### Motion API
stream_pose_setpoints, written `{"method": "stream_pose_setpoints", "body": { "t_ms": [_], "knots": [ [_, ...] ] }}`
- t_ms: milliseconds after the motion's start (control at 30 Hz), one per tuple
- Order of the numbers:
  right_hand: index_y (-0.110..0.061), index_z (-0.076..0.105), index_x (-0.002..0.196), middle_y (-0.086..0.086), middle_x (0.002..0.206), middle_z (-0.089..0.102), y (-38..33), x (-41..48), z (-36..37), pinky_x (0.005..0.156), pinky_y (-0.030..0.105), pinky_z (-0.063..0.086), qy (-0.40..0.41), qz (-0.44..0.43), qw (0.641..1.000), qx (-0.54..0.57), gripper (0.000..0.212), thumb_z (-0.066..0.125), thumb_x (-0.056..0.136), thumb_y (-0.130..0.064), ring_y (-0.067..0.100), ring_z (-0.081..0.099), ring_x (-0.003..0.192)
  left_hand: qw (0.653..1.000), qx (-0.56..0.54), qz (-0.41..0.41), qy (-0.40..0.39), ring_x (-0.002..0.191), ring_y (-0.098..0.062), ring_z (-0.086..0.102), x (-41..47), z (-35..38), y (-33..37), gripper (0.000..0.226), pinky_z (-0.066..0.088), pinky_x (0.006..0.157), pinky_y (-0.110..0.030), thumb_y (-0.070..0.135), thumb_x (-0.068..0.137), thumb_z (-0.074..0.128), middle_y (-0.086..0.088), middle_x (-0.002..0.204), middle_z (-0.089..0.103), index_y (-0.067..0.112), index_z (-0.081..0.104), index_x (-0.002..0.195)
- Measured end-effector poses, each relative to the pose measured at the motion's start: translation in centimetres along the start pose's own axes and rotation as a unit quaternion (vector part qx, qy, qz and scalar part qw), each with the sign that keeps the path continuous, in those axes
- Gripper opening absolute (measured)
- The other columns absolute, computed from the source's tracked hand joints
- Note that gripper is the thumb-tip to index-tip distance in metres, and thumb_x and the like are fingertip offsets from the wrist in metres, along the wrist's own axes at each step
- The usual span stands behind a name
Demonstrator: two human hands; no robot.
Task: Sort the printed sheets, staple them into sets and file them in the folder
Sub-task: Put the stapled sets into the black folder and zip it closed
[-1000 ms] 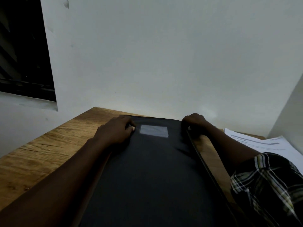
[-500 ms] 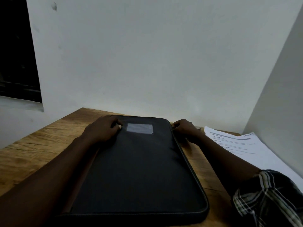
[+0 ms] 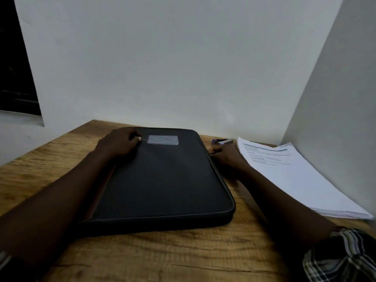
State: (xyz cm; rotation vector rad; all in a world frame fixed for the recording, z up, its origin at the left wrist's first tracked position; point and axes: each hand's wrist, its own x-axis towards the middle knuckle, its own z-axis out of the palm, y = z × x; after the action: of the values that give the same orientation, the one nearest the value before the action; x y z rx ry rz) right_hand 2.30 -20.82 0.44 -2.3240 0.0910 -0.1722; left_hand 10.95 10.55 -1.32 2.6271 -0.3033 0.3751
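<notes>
– Wooden desk (image 3: 183, 259) with a strong grain runs into a corner of plain white walls (image 3: 183, 68), and your black zip-round fabric folder (image 3: 162, 180) lies flat on it, closed, right in front of you.
– Agreed. Your left hand (image 3: 120, 142) rests on the folder's far left corner, fingers curled, thumb tip just beside the grey rectangular label patch (image 3: 163, 139).
– Does it pinch anything there?
– You can't tell from this angle; the fingertips are tucked under the knuckles.
– Your right hand (image 3: 225, 157) sits against the folder's right edge near the far corner, fingers bent toward the zip line. Whether you grip a zip pull is hidden too.
– So your hands are well apart, one at each side of the folder.
– On your right, the stack of white printed sheets (image 3: 295, 176) lies on the desk by the side wall, a blue header bar on its top page.
– Just beyond your right hand, between folder and sheets, lies a small purple and silver stapler (image 3: 221, 141), rather blurred.
– Your plaid sleeve (image 3: 341, 257) shows at the lower right, and a dark window opening (image 3: 14, 78) sits at the far left.
</notes>
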Motion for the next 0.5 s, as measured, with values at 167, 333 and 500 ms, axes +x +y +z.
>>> {"method": "stream_pose_setpoints", "body": {
  "t_ms": [167,333,500],
  "knots": [
    [-0.007,0.074,0.094,0.011,0.098,0.073,0.5,-3.2,-0.6,0.083,0.034,0.051,-0.029,0.025,0.999,0.03,0.013,0.062,0.092,-0.012,0.016,0.062,0.083,1.0,-0.007,-0.025,0.012,0.119,-0.032,0.055,-1.0,-0.4,0.7,0.028,0.047,0.093,-0.041,0.043,0.098,0.052,-0.009,0.133,0.06,0.031,0.063,0.121],
    [-0.02,0.072,0.081,-0.003,0.084,0.073,0.8,-7.0,-0.8,0.078,0.028,0.053,-0.021,0.009,0.998,0.053,0.012,0.066,0.09,-0.016,0.011,0.066,0.078,0.999,-0.023,-0.026,-0.003,0.121,-0.032,0.055,-1.5,-1.1,1.1,0.031,0.045,0.094,-0.037,0.042,0.098,0.053,-0.01,0.135,0.06,0.029,0.064,0.124],
    [-0.02,0.074,0.082,-0.002,0.084,0.075,0.3,-8.1,-0.7,0.071,0.026,0.049,0.006,0.004,0.999,0.031,0.01,0.067,0.088,-0.02,0.01,0.065,0.076,0.993,-0.047,0.003,-0.105,0.135,-0.029,0.044,-3.1,-2.0,2.1,0.043,0.034,0.105,-0.033,0.04,0.1,0.051,-0.009,0.151,0.044,0.024,0.053,0.14]
  ]
}}
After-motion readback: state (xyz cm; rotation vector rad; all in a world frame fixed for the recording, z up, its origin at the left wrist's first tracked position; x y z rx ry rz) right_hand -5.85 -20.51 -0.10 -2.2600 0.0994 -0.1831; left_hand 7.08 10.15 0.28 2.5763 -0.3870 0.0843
